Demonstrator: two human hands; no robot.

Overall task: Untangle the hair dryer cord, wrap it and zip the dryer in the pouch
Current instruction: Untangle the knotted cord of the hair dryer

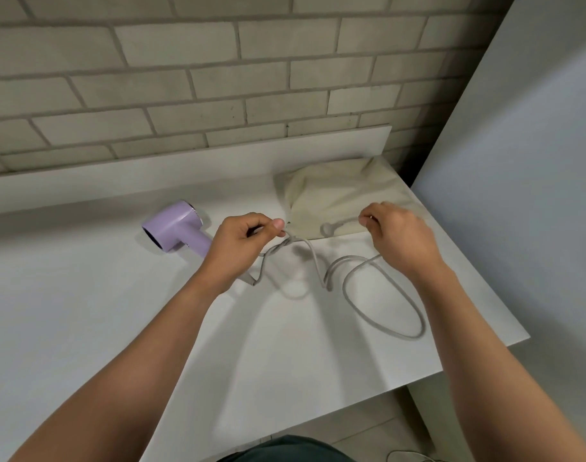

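Grey cord (351, 259) is dangling between the hands: left hand (241, 248) pinching its tangle, right hand (401, 238) gripping it beside the counter (118, 311)'s right edge.

Smooth plastic, soft cloth and rough brick over a matt white top

At centre left the hair dryer (174, 230) is lilac plastic, smooth with a soft satin sheen along its barrel and a thin shiny ring at the back end. The cord (381, 315) at centre right looks like pale grey rubbery plastic, matt and even. Behind it the pouch (338, 198) is cream woven cloth, matt and creased. The counter (118, 311) is a white, smooth, nearly matt slab. The brick wall (184, 78) across the top is rough, dull and pitted, and the panel (525, 161) at right is flat, smooth and matt.
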